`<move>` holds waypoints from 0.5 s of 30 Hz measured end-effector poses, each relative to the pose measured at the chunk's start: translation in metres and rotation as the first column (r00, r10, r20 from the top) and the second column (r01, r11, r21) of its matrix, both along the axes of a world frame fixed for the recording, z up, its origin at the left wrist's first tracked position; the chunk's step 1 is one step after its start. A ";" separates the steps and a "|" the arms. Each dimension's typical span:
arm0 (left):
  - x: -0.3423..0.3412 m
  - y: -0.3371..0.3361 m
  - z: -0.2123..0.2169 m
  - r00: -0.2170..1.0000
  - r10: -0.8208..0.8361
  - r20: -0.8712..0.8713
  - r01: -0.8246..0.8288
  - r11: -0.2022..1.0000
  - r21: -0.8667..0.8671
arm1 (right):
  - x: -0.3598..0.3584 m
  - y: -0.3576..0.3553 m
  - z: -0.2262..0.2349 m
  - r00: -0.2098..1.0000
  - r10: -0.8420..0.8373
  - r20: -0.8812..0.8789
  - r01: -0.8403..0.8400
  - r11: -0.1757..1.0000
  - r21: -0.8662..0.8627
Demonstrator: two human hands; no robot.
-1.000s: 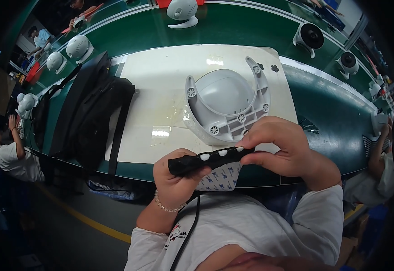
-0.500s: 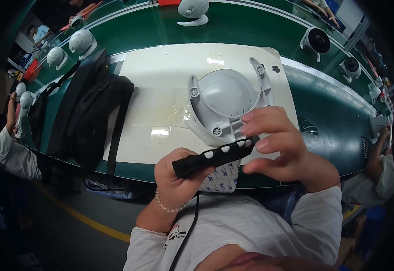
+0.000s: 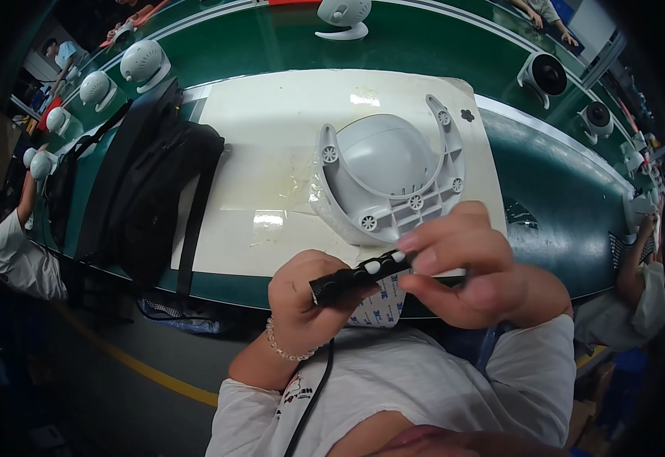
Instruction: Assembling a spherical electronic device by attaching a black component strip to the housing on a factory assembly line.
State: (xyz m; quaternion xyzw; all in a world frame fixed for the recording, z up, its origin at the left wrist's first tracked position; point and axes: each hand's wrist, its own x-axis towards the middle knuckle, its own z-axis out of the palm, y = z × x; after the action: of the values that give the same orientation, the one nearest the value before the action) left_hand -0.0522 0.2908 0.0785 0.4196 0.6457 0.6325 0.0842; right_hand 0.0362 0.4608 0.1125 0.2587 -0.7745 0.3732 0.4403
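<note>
My left hand (image 3: 306, 297) is closed around one end of a black strip (image 3: 340, 286) with white oval pads along its upper edge. A backing sheet with blue print (image 3: 379, 308) hangs below the strip. My right hand (image 3: 473, 270) has its fingers bent at the strip's other end, fingertips against the outermost pads; whether a pad has come loose is hidden. Just beyond the hands, a white plastic housing (image 3: 382, 156) lies on the board, its curved base showing ribs and several round wheel-shaped recesses. Clear wrap clings to its left side.
A cream board (image 3: 249, 175) with pieces of clear tape lies on the green table (image 3: 561, 198). A black bag (image 3: 157, 167) stands at the left. Several white round devices, one a camera-like unit (image 3: 544, 74), stand at the back. People work at both sides.
The strip and my left hand have moved slightly right. My right hand's fingers have come down onto the strip's end. Devices on the far belt have shifted to the right.
</note>
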 end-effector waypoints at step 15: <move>-0.005 0.016 -0.007 0.967 -0.125 -0.221 0.117 0.992 -0.045 | -0.001 0.025 0.006 0.954 -0.049 0.296 0.080 0.992 -0.094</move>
State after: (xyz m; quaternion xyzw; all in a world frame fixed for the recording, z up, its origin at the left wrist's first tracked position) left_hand -0.0577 0.3068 0.0712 0.5252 0.6342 0.5645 0.0562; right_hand 0.0352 0.4857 0.1184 0.1515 -0.8185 0.4331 0.3457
